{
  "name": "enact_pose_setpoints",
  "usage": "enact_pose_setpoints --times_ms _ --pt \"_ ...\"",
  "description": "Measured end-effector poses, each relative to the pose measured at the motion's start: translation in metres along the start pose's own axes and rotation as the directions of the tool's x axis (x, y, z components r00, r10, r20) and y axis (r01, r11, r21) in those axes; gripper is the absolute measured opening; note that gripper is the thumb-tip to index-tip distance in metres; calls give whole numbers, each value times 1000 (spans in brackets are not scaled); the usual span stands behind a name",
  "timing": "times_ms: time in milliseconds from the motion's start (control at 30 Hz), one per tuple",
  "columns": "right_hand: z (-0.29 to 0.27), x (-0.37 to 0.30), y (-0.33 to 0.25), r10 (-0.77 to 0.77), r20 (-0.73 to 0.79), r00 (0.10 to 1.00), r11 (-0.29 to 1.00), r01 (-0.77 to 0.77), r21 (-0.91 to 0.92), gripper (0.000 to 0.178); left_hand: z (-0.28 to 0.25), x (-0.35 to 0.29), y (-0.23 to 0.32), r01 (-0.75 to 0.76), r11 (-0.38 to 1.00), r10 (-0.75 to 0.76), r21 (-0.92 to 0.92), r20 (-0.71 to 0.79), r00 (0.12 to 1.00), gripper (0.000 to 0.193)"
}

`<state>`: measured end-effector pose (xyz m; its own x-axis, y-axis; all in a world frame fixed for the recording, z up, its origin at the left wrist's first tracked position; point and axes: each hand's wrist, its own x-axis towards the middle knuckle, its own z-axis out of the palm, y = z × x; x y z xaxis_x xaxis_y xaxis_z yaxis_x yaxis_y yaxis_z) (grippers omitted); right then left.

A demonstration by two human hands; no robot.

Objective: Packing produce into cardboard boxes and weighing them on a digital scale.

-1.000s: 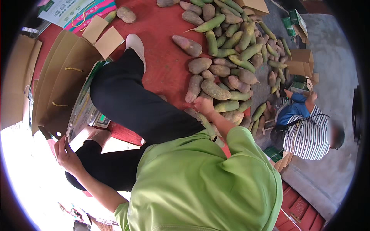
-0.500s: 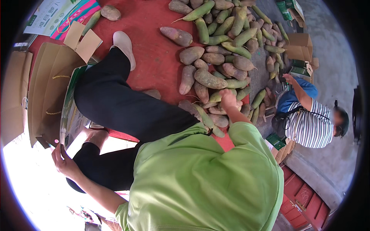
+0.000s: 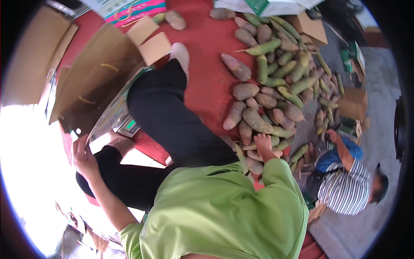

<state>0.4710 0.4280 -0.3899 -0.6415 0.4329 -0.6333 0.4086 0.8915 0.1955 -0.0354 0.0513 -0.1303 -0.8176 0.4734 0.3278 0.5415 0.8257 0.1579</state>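
In the head view, my left hand is at the near corner of an open brown cardboard box, its thumb and fingers closed on the box's edge. My right hand lies on the near end of a pile of long radishes, fingers slightly apart and touching them. A green radish is beside these fingers; what lies under the palm is hidden. Purplish, soil-dusted radishes and greener ones are heaped beyond, on a red surface.
A scale with a lit green display sits between the box and my leg. Another brown carton stands at far left. To the right, a co-worker in a striped shirt is near small cartons. White and green packaging lies behind the pile.
The view has swung, so the scene sits further right and lower. My right hand, a blurred fist before, now shows its fingers laid on the radishes. My left hand stays at the box edge.
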Motion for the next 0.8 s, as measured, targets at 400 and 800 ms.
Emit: enact_pose_setpoints --times_ms 400,800 --pt "-79 -7 62 490 -238 839 560 -93 823 57 -11 7 7 75 997 -76 11 86 993 17" --pt "-435 59 -13 204 -750 630 330 677 658 59 -18 6 2 77 995 -81 56 74 994 13"
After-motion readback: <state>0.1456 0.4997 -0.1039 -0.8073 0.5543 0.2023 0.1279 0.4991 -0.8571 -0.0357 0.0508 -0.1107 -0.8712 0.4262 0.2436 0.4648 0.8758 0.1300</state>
